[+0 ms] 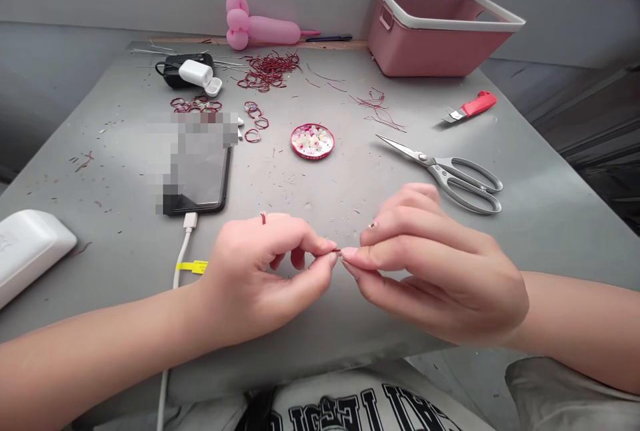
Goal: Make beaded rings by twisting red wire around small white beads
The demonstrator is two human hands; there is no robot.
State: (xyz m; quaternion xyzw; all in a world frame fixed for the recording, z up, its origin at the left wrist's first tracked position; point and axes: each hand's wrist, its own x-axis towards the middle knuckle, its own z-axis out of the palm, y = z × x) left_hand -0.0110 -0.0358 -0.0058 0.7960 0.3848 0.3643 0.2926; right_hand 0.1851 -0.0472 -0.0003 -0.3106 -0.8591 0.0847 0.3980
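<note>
My left hand and my right hand meet over the near middle of the table. Thumb and index finger of each pinch a short piece of dark red cord, mostly hidden by the fingertips. A thin red ring of cord circles a finger of my left hand. Beyond the hands lies a round red-rimmed lid holding small pale and pink beads. Several finished-looking red cord rings lie left of it. To the right rest silver scissors, blades pointing to the far left.
A phone with a white cable lies left, below a white earphone case. At the back are a red cord pile, pink balloon and pink bin. A red box cutter lies right, loose threads nearer the middle.
</note>
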